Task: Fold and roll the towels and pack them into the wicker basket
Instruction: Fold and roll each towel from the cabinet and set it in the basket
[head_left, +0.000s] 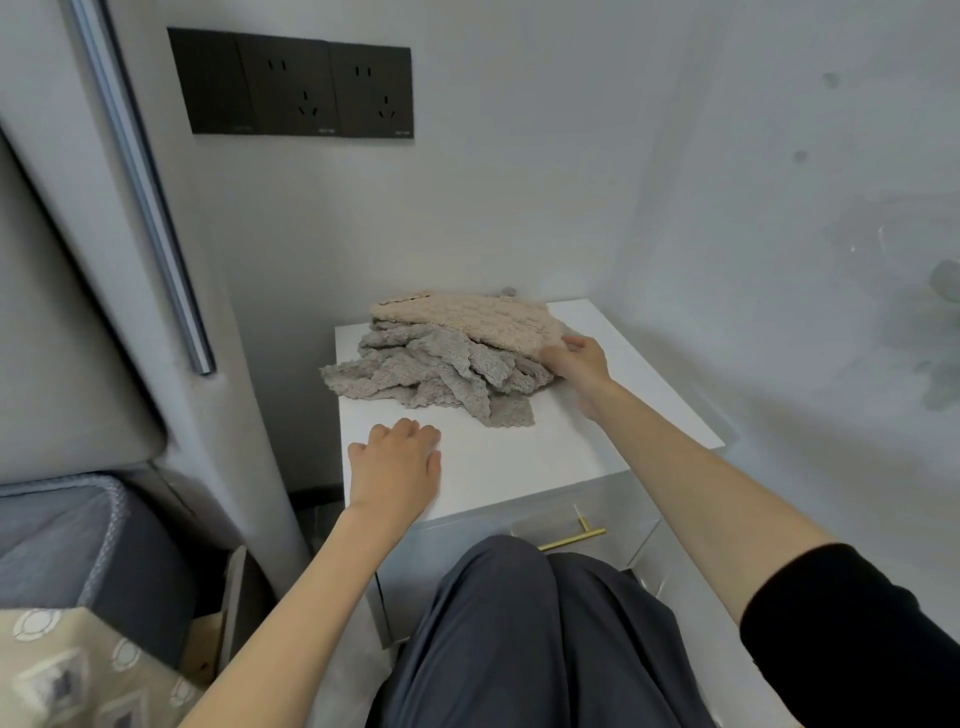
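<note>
Cabinet (519, 467) top held the towels (431, 374) in one unfolded heap at its back: nothing rolled, no basket in sight, so all the work remained. My right hand (576, 358) gripped the beige towel (467, 317) on top; my left hand (397, 462) rested loosely spread near the front. Only the drawer handle (571, 538) lay below; I judged nothing in my way.

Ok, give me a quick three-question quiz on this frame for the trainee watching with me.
1. True or false: the beige towel lies on top of the grey towels.
2. Which hand touches the towel pile? A) left hand B) right hand C) both
3. Short answer: what does the left hand rest on?

Key
1. True.
2. B.
3. The white cabinet top, in front of the pile.
</note>
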